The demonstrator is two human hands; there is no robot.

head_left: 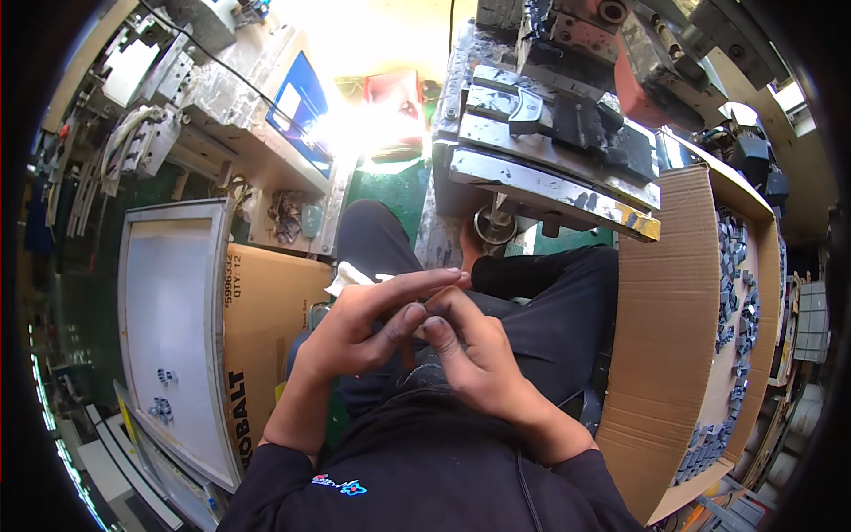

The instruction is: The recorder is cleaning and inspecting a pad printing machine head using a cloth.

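Over my lap, my left hand [362,326] and my right hand [474,359] meet with thumbs and fingertips pinched together. Whatever sits between the fingertips is too small and too covered to name; a bit of dark shows there. The thumbs look smudged with something dark. A scrap of white cloth or paper [348,277] shows just behind my left hand, by my knee. Beyond the hands stands an ink-stained machine, with a metal plate [550,191] facing me and a dark fixture [589,133] on top.
On my right, an open cardboard box [660,328] holds many small grey-blue parts [709,448]. On my left, a framed white panel [173,293] carries a few such parts, beside another cardboard box [275,310]. A red bin [393,102] stands ahead in bright glare.
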